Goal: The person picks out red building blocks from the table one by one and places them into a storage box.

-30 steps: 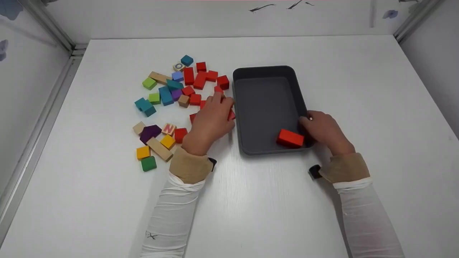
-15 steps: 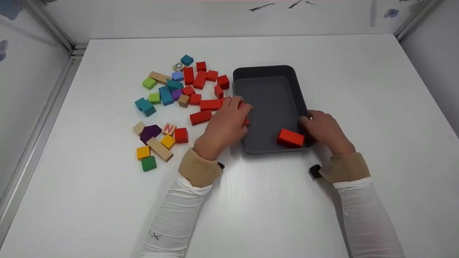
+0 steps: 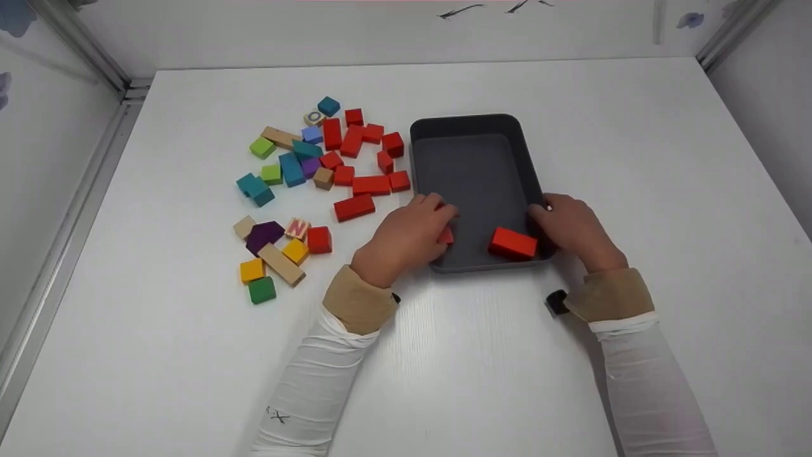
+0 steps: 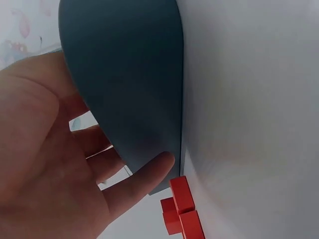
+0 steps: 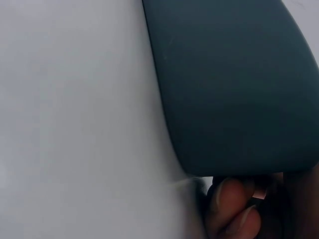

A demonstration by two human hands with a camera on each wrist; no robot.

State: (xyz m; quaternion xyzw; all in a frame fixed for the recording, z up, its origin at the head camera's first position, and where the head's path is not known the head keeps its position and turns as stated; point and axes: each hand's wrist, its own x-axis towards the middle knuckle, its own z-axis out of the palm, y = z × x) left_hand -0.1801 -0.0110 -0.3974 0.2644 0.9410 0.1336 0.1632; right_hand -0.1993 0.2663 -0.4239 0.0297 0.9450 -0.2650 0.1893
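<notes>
My left hand (image 3: 409, 236) reaches over the left wall of a dark grey tray (image 3: 472, 266), its fingertips inside. A red block (image 3: 446, 235) shows partly beyond its fingers, held low near the tray floor; the fingertips on it are hidden. In the left wrist view the little finger lies along the outside of the tray wall (image 4: 134, 89). On the opposite side my right hand (image 3: 574, 228) grips the tray's right wall near the front corner. Another red block (image 3: 512, 244) lies in the tray's front right corner.
Several red blocks (image 3: 372, 185) lie left of the tray. Further left are blue, green, purple, yellow and plain wooden blocks (image 3: 282, 264), plus a letter block (image 3: 297, 228). White walls (image 3: 380, 32) border the white table.
My left hand has moved right and toward the front, from the red blocks on the table to over the tray wall, carrying a red block. The right hand stays on the tray.
</notes>
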